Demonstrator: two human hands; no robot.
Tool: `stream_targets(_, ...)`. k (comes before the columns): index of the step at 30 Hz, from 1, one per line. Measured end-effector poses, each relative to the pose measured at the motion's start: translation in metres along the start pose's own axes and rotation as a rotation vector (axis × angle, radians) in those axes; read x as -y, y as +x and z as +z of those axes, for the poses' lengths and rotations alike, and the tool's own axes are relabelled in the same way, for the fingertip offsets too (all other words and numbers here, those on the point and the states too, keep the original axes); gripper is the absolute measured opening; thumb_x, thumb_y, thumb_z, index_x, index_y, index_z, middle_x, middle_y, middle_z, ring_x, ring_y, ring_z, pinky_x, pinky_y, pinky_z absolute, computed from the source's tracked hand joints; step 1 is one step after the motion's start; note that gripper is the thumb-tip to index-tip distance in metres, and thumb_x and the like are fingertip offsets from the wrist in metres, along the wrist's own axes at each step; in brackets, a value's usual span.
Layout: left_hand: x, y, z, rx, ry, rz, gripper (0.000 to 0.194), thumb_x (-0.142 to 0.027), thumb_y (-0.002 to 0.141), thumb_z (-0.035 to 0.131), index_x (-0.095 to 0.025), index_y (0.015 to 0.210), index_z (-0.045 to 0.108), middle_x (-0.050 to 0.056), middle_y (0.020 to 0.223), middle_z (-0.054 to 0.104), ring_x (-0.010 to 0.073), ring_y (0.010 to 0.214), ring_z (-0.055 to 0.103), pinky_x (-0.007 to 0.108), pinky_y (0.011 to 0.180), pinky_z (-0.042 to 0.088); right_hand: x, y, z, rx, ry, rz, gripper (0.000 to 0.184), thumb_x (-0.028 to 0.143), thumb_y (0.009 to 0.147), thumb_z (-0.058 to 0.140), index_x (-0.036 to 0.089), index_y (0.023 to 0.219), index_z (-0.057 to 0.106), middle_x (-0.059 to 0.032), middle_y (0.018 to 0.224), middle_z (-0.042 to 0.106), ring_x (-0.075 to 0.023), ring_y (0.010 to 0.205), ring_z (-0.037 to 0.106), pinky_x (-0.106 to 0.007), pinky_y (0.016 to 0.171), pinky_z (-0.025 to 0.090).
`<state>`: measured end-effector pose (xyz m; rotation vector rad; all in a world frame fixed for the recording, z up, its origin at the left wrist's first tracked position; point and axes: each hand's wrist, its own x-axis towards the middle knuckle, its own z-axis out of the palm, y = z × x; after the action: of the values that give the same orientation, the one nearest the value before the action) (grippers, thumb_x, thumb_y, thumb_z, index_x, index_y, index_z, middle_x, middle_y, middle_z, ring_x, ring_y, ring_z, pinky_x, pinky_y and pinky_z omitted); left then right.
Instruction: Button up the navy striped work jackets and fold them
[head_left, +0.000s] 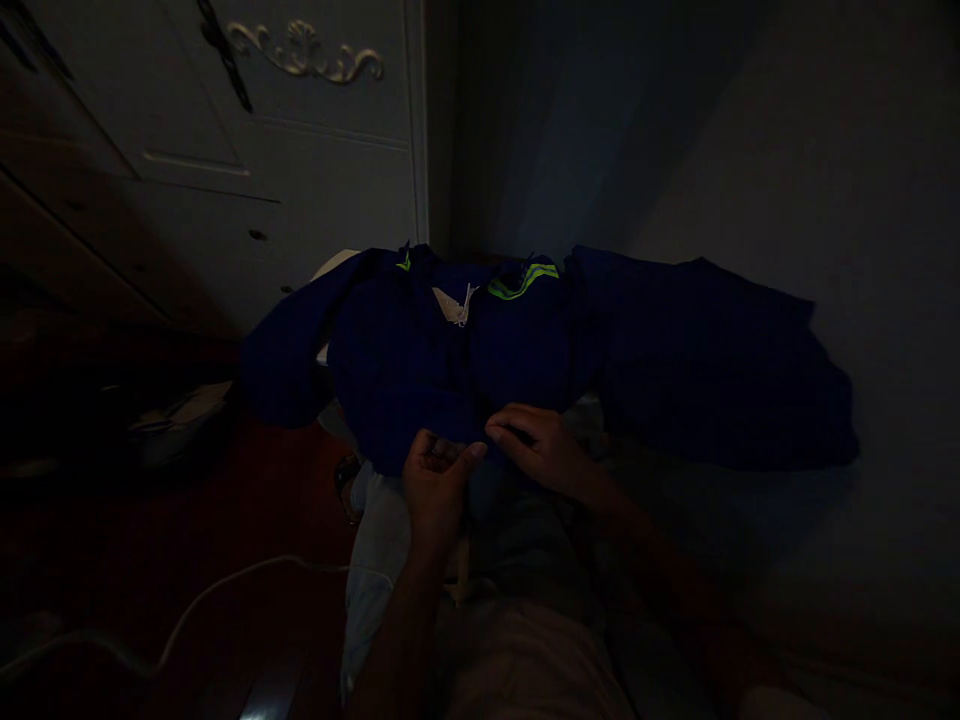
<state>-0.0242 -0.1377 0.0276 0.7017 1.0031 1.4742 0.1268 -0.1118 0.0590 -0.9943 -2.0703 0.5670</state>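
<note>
blue garment bears bright yellow-green bands.

Garment across lap, cabinet behind, cord left

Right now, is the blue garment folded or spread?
Mostly spread: the blue garment stretches out to both sides beyond the left hand and right hand. Darkness hides whether any layers are folded.

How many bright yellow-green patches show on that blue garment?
2. On the blue garment, a small patch sits near the top, picture left; a longer striped patch lies right of it, past the pale piece. Folds may hide more.
</note>
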Motion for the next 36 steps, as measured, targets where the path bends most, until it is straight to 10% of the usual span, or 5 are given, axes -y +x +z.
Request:
stream_targets(5, 0.010, 0.008, -0.004, 0.007, -0.042, 0.041, 0.042, -0.024, 0.055, 0.088, -0.016, 0.075, 0.053, -0.006, 0.063, 0.056, 0.0050, 0.056, 0.051, 0.014, 0.054, 0.040, -0.006, 0.000, 0.003, 0.044, 0.220, 0.285, 0.026, 0.035, 0.093, 0.054, 0.013, 0.091, 0.068, -0.0018, 0.081, 0.066, -0.0083, 0.071, 0.059, -0.017, 0.064, 0.045)
stream_targets(14, 0.010, -0.005, -0.013, -0.061, -0.436, -0.416, 0.038, -0.025, 0.056, 0.085, -0.014, 0.085, 0.063, 0.002, 0.086, 0.069, 0.0125, 0.073, 0.063, 0.021, 0.061, 0.047, -0.010, -0.023, 0.011, 0.184, -0.048, -0.226, 0.019, 0.026, 0.095, 0.052, 0.015, 0.096, 0.068, -0.0068, 0.090, 0.066, -0.0111, 0.083, 0.061, -0.022, 0.074, 0.049)
stream_targets(24, 0.029, -0.008, -0.015, -0.218, -0.593, -0.536, 0.019, -0.002, 0.053, 0.063, -0.016, 0.065, 0.060, -0.002, 0.065, 0.065, 0.0126, 0.066, 0.064, 0.022, 0.063, 0.051, -0.027, 0.018, 0.022, 0.044, -0.034, 0.505, 0.053, 0.049, 0.083, 0.065, 0.015, 0.123, 0.059, -0.0063, 0.097, 0.069, -0.0134, 0.079, 0.064, -0.024, 0.071, 0.049)
stream_targets(30, 0.027, 0.005, -0.016, -0.138, -0.752, -0.548, 0.026, -0.025, 0.083, 0.059, -0.012, 0.103, 0.069, 0.011, 0.105, 0.073, 0.0226, 0.097, 0.068, 0.037, 0.094, 0.052, -0.049, 0.024, 0.037, 0.063, 0.376, 0.657, 0.040, 0.042, 0.076, 0.068, 0.012, 0.101, 0.067, -0.0042, 0.081, 0.068, -0.0091, 0.059, 0.059, -0.019, 0.054, 0.045)
stream_targets(36, 0.032, 0.029, -0.019, -0.168, -0.577, -0.548, 0.017, -0.015, 0.083, 0.062, -0.009, 0.097, 0.070, 0.009, 0.092, 0.075, 0.0179, 0.079, 0.070, 0.032, 0.088, 0.055, -0.046, 0.004, 0.047, 0.032, 0.397, 0.550, 0.041, 0.048, 0.080, 0.063, 0.014, 0.101, 0.069, -0.0048, 0.087, 0.068, -0.0118, 0.075, 0.063, -0.023, 0.069, 0.049)
